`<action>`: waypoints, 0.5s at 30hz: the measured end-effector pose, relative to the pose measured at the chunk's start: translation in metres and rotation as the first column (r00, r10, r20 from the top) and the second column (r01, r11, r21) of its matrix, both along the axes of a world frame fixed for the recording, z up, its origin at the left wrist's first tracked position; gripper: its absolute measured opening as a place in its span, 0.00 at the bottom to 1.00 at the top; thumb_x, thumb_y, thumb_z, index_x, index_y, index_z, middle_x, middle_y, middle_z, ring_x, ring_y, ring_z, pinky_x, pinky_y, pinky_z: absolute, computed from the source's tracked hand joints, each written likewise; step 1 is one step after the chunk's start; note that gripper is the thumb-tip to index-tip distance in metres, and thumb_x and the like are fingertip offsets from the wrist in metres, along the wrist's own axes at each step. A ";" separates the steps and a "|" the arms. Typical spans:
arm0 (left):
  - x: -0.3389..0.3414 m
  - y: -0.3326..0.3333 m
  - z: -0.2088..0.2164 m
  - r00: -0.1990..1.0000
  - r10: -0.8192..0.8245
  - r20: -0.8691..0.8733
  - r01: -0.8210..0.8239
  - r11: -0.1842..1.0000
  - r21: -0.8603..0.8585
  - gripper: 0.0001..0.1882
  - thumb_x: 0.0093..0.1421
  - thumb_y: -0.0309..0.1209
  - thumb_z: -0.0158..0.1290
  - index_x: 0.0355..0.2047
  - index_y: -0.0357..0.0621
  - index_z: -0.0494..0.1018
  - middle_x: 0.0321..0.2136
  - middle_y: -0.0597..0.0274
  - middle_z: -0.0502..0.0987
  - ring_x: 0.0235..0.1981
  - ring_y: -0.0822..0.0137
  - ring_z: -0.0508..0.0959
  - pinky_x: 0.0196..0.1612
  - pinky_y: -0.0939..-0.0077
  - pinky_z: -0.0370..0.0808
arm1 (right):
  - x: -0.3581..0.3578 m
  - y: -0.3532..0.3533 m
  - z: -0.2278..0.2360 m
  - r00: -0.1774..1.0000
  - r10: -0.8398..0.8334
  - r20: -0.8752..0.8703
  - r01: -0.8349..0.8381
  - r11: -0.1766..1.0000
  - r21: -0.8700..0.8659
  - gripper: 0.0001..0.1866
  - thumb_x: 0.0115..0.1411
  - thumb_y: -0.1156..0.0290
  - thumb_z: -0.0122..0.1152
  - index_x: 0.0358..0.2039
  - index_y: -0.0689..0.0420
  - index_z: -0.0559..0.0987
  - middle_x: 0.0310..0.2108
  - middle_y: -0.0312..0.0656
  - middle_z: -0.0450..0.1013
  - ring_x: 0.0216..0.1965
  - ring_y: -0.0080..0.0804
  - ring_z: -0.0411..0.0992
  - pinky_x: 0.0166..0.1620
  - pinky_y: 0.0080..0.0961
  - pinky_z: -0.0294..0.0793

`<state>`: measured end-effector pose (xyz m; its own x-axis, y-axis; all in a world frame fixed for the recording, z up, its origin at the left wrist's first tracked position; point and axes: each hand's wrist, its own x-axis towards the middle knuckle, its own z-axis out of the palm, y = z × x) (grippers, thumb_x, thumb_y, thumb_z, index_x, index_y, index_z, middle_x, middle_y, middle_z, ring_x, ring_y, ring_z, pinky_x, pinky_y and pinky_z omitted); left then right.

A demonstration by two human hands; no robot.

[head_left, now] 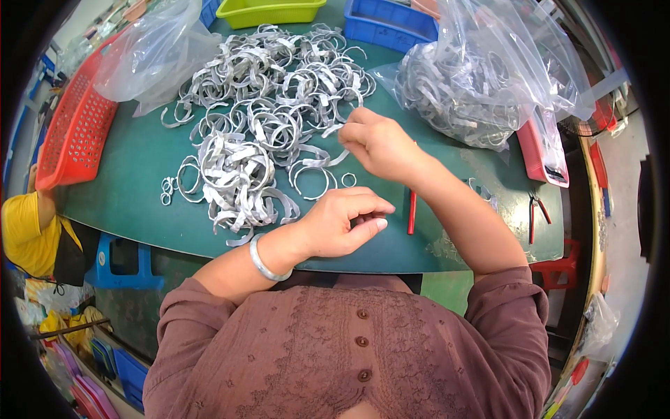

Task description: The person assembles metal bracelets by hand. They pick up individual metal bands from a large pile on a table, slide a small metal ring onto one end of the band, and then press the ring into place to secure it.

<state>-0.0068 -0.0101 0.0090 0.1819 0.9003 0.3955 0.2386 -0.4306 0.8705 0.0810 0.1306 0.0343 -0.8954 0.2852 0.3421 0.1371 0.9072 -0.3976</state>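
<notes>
A: hands are both over the green worktop (132,188), with the right hand (377,143) farther out than the left hand (342,222). anything in them?

B: right one's fingers are curled in, tips right at a silver strip (338,160), but I can't tell if it's actually gripped. left's loosely curled, nothing showing, palm's hidden.

A: how's the strip lying?

B: just to the near left of the right fingertips, visible length slanting near left to far right. right hand's closer to it. near heap of silver bands (237,171) is off to the left, bigger heap (279,70) far left.

A: brands, labels?

B: nothing readable. blue bin (380,29) on the far side maybe has a mark, too tiny though.
</notes>
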 end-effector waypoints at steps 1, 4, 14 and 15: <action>0.000 0.000 0.000 1.000 -0.004 -0.013 0.004 1.000 -0.015 0.09 0.49 0.21 0.51 0.33 0.36 0.73 0.24 0.58 0.74 0.25 0.67 0.74 0.27 0.79 0.70 | -0.002 -0.003 -0.005 0.999 -0.011 -0.051 0.010 1.000 -0.024 0.04 0.47 0.79 0.55 0.25 0.58 0.73 0.26 0.42 0.65 0.27 0.41 0.68 0.29 0.30 0.67; 0.000 0.002 -0.004 1.000 0.009 0.000 -0.009 0.999 0.042 0.09 0.49 0.21 0.51 0.33 0.36 0.73 0.24 0.58 0.74 0.25 0.67 0.73 0.27 0.79 0.70 | -0.005 -0.006 -0.014 0.987 -0.040 -0.155 0.025 0.995 -0.093 0.08 0.46 0.83 0.53 0.28 0.58 0.73 0.27 0.41 0.65 0.26 0.38 0.67 0.30 0.26 0.68; -0.001 0.002 -0.003 1.000 0.004 -0.016 -0.004 1.000 0.025 0.09 0.49 0.21 0.51 0.33 0.35 0.73 0.25 0.58 0.74 0.26 0.66 0.74 0.29 0.77 0.71 | -0.011 -0.008 -0.004 0.996 -0.001 0.085 -0.006 0.997 0.076 0.10 0.42 0.84 0.49 0.28 0.60 0.71 0.32 0.45 0.66 0.29 0.46 0.68 0.32 0.33 0.68; -0.001 0.002 -0.003 1.000 0.007 -0.017 -0.007 0.999 0.031 0.09 0.49 0.21 0.51 0.33 0.35 0.73 0.25 0.57 0.74 0.26 0.66 0.74 0.29 0.77 0.71 | -0.012 -0.008 -0.004 0.996 0.001 0.093 -0.010 0.995 0.100 0.09 0.42 0.84 0.49 0.27 0.60 0.71 0.31 0.45 0.66 0.29 0.47 0.68 0.32 0.34 0.68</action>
